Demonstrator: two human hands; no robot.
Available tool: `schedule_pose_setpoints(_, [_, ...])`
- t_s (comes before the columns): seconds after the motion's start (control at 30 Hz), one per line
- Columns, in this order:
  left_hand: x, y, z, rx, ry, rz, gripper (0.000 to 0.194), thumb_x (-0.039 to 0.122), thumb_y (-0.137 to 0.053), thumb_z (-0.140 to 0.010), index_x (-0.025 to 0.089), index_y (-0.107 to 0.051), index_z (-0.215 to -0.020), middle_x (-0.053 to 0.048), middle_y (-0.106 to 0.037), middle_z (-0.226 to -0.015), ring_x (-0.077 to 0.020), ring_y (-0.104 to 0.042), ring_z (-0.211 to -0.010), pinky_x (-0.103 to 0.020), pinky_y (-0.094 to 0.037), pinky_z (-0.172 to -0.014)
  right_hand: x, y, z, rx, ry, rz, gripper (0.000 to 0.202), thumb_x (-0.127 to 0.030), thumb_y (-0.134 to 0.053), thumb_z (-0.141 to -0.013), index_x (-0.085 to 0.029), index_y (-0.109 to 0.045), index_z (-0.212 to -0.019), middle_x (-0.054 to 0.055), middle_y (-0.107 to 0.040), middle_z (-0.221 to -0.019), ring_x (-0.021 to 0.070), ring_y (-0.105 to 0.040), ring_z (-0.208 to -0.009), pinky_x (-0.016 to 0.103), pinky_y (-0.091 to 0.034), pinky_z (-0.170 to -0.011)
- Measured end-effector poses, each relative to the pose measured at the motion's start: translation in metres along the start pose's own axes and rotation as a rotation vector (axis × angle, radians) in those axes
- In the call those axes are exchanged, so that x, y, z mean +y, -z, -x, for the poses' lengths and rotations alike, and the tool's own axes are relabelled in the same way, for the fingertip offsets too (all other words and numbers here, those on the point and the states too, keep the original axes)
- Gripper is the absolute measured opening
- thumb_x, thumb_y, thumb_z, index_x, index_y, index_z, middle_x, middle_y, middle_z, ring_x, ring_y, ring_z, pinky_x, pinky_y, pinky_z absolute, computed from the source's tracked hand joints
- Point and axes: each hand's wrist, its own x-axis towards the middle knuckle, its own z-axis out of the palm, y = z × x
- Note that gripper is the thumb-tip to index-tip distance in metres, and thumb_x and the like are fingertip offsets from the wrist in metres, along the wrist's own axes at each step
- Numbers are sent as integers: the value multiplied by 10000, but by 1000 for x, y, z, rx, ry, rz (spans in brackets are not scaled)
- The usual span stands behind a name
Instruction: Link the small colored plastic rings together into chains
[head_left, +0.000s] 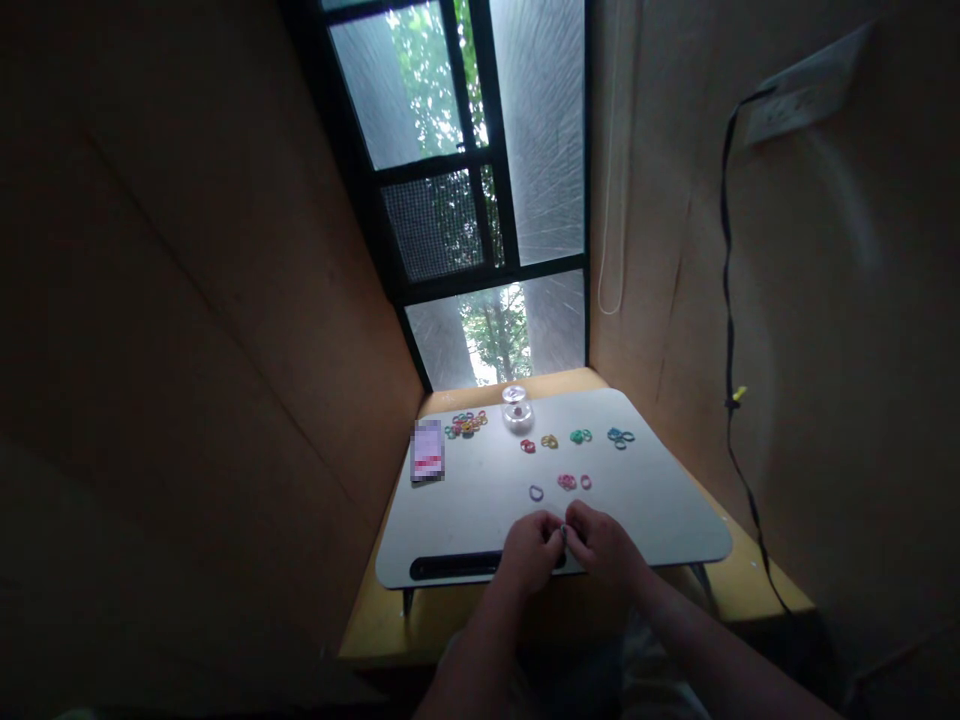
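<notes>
My left hand (pixel 531 548) and my right hand (pixel 600 540) meet above the front of a white lap table (pixel 480 520). Both are closed, fingertips pinched together around something small and greyish that I cannot make out. Just beyond them lie a purple loop (pixel 536 493), a pink cluster (pixel 567 482) and a single pink loop (pixel 586 482); they look like small hair ties. Farther back, similar loops form a row of groups: red (pixel 528 446), yellow (pixel 550 441), green (pixel 580 436) and blue (pixel 620 437). A mixed-colour pile (pixel 468 425) lies at the back left.
A clear round container (pixel 517 415) stands at the table's back, its lid (pixel 514 394) behind it. A phone (pixel 427 450) lies at the left edge. A dark slot (pixel 454 566) runs along the front. Walls flank both sides; a black cable (pixel 727 300) hangs at right.
</notes>
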Motion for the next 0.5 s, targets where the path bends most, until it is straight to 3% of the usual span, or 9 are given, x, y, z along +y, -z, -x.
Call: schedule_pose_setpoints(0.5, [1, 5, 2, -101, 3, 153, 240, 320, -564, -824, 161, -710, -928, -43, -716, -811, -156, -621, -702, -256, -466, -658, 2, 1, 1, 4, -2, -21, 67, -239, -464, -825, -221, -446, -763, -36, -512, -633, 140, -500, -588, 245, -312, -567])
